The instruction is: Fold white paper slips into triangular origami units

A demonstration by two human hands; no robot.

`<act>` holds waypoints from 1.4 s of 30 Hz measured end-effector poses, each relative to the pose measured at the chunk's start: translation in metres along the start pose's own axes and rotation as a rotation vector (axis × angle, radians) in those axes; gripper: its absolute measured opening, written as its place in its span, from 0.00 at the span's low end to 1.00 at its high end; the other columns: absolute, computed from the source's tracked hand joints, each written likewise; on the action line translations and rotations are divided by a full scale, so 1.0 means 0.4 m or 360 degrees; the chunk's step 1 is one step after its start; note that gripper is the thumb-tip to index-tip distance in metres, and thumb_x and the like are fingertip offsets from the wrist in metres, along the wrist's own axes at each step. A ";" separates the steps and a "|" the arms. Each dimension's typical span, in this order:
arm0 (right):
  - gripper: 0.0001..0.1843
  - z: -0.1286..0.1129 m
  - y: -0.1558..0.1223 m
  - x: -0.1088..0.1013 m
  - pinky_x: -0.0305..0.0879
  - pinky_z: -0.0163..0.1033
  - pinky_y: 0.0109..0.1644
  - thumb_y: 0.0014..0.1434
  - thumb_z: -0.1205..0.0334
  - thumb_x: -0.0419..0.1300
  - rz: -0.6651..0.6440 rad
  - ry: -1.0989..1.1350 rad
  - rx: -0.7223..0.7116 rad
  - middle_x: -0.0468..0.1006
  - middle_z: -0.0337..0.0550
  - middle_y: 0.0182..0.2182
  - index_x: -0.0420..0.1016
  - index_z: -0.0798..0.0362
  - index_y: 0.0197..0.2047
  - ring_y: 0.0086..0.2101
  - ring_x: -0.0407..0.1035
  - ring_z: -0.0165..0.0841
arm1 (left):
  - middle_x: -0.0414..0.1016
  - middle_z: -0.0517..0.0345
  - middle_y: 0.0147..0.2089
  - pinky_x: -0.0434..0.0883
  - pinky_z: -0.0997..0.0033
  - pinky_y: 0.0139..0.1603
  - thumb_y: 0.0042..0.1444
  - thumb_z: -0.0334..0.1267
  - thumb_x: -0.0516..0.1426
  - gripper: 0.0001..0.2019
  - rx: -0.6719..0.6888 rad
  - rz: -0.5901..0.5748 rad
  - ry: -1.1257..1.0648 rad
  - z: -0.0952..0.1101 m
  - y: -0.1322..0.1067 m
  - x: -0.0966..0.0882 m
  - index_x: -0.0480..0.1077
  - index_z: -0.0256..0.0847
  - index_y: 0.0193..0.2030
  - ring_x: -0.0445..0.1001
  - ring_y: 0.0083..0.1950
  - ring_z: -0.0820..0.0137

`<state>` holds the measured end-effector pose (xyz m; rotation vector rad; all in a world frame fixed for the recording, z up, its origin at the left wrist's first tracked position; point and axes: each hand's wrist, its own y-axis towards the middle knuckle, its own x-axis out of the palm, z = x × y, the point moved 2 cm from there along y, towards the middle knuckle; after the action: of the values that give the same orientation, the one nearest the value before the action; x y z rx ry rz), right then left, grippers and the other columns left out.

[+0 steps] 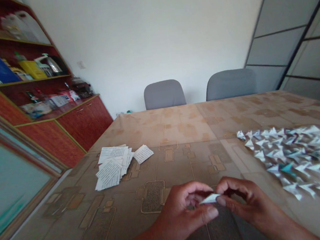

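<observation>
On our worktop [182, 163] lie printed slips [114, 160], left, and folded papers [304, 168], right. Our left hand [183, 206] and right hand [245, 195] share a narrow grip on one paper piece [210, 198].

Just right of the pile of printed slips [114, 165], a loose slip [143, 154] sits in my way; past it, open tabletop [179, 168] lets my hand through. Well to the pile's right, rows of folded paper pieces [300, 158] block me. Beyond the pile, I have passage until the grey chairs [164, 94].
</observation>
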<state>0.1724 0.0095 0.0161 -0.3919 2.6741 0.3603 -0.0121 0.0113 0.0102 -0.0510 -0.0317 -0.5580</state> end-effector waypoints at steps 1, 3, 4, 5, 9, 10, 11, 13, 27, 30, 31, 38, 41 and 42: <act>0.09 0.007 -0.002 0.005 0.66 0.33 0.28 0.60 0.60 0.58 -0.0027 0.0050 0.0036 0.75 0.37 0.22 0.71 0.52 0.28 0.25 0.70 0.31 | 0.77 0.52 0.38 0.69 0.71 0.40 0.52 0.39 0.63 0.13 -0.0017 0.0002 0.0043 -0.005 0.000 0.004 0.74 0.35 0.43 0.75 0.40 0.67; 0.10 0.012 -0.007 0.013 0.66 0.33 0.29 0.61 0.60 0.57 -0.0052 0.0064 0.0048 0.75 0.37 0.23 0.71 0.52 0.28 0.26 0.70 0.31 | 0.77 0.52 0.34 0.70 0.70 0.38 0.54 0.38 0.61 0.09 -0.0078 0.0038 0.0031 -0.017 0.001 0.011 0.75 0.33 0.37 0.76 0.36 0.68; 0.09 0.011 -0.009 0.015 0.67 0.34 0.30 0.61 0.61 0.57 -0.0034 0.0023 0.0024 0.75 0.37 0.23 0.71 0.52 0.29 0.26 0.70 0.32 | 0.77 0.52 0.33 0.70 0.70 0.37 0.56 0.39 0.60 0.10 -0.0107 0.0062 -0.0020 -0.022 0.002 0.014 0.75 0.32 0.36 0.76 0.34 0.69; 0.07 0.008 -0.011 0.015 0.67 0.34 0.31 0.61 0.62 0.57 0.0007 -0.0044 -0.0022 0.75 0.37 0.25 0.72 0.51 0.31 0.27 0.71 0.32 | 0.77 0.51 0.32 0.71 0.70 0.35 0.57 0.40 0.59 0.11 -0.0121 0.0085 -0.0075 -0.025 0.003 0.017 0.75 0.31 0.35 0.76 0.32 0.70; 0.07 -0.022 -0.019 0.012 0.68 0.36 0.36 0.60 0.70 0.59 0.0164 -0.0334 -0.0351 0.75 0.39 0.32 0.71 0.49 0.41 0.33 0.71 0.33 | 0.77 0.51 0.30 0.72 0.71 0.33 0.56 0.41 0.59 0.13 -0.0106 0.0163 -0.0149 -0.022 0.005 0.023 0.75 0.30 0.33 0.75 0.29 0.71; 0.09 -0.029 -0.020 0.011 0.68 0.36 0.36 0.60 0.71 0.58 0.0171 -0.0385 -0.0428 0.75 0.39 0.33 0.71 0.49 0.42 0.34 0.70 0.33 | 0.77 0.51 0.30 0.72 0.72 0.33 0.55 0.41 0.59 0.13 -0.0113 0.0175 -0.0153 -0.021 0.004 0.024 0.74 0.30 0.33 0.76 0.28 0.71; 0.09 -0.036 -0.021 0.011 0.69 0.37 0.37 0.60 0.72 0.58 0.0166 -0.0429 -0.0486 0.74 0.39 0.33 0.71 0.49 0.42 0.35 0.70 0.34 | 0.77 0.50 0.30 0.72 0.71 0.33 0.55 0.41 0.59 0.13 -0.0127 0.0190 -0.0161 -0.020 0.004 0.025 0.74 0.30 0.33 0.76 0.28 0.71; 0.10 -0.045 -0.023 0.010 0.69 0.37 0.37 0.61 0.73 0.57 0.0171 -0.0509 -0.0567 0.75 0.40 0.33 0.71 0.49 0.42 0.35 0.71 0.34 | 0.78 0.50 0.30 0.72 0.71 0.33 0.54 0.42 0.59 0.13 -0.0159 0.0209 -0.0169 -0.022 0.004 0.027 0.74 0.30 0.33 0.76 0.28 0.71; 0.13 -0.041 -0.038 0.000 0.67 0.39 0.36 0.62 0.68 0.58 0.0298 -0.0945 -0.0836 0.79 0.44 0.34 0.76 0.51 0.50 0.34 0.71 0.36 | 0.79 0.49 0.30 0.68 0.75 0.29 0.58 0.43 0.56 0.14 -0.0166 0.0277 -0.0225 -0.036 0.007 0.040 0.74 0.31 0.34 0.77 0.27 0.72; 0.14 -0.035 -0.042 0.002 0.64 0.40 0.36 0.64 0.67 0.58 0.0306 -0.0980 -0.0894 0.80 0.43 0.34 0.76 0.50 0.51 0.34 0.70 0.36 | 0.79 0.49 0.30 0.68 0.75 0.29 0.57 0.43 0.56 0.15 -0.0144 0.0278 -0.0238 -0.037 0.008 0.041 0.74 0.31 0.34 0.77 0.27 0.72; 0.13 -0.035 -0.044 0.003 0.63 0.40 0.37 0.65 0.66 0.57 0.0335 -0.0981 -0.0917 0.80 0.43 0.34 0.76 0.50 0.51 0.34 0.70 0.37 | 0.79 0.49 0.30 0.68 0.75 0.29 0.57 0.43 0.56 0.15 -0.0146 0.0278 -0.0243 -0.037 0.009 0.041 0.74 0.31 0.33 0.77 0.26 0.72; 0.16 -0.038 -0.048 0.006 0.60 0.43 0.41 0.69 0.60 0.50 0.0475 -0.1000 -0.0991 0.81 0.44 0.35 0.78 0.51 0.47 0.36 0.68 0.38 | 0.79 0.49 0.30 0.68 0.74 0.30 0.56 0.43 0.57 0.13 -0.0189 0.0302 -0.0223 -0.036 0.012 0.043 0.74 0.31 0.33 0.76 0.27 0.72; 0.16 -0.038 -0.047 0.002 0.60 0.43 0.40 0.69 0.61 0.50 0.0479 -0.1001 -0.1007 0.81 0.45 0.35 0.79 0.51 0.48 0.36 0.68 0.38 | 0.79 0.50 0.30 0.69 0.74 0.31 0.55 0.42 0.58 0.13 -0.0177 0.0304 -0.0216 -0.036 0.010 0.045 0.74 0.32 0.34 0.76 0.27 0.72; 0.16 -0.039 -0.047 0.001 0.60 0.43 0.40 0.69 0.62 0.49 0.0474 -0.1008 -0.1020 0.81 0.45 0.36 0.78 0.51 0.49 0.36 0.69 0.38 | 0.79 0.50 0.31 0.70 0.74 0.31 0.55 0.42 0.58 0.13 -0.0170 0.0306 -0.0210 -0.035 0.008 0.046 0.74 0.32 0.34 0.76 0.28 0.72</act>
<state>0.1726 -0.0129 0.0262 -0.0293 1.9381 1.2156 0.0055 0.0036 -0.0030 -0.1932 -0.1244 -0.3632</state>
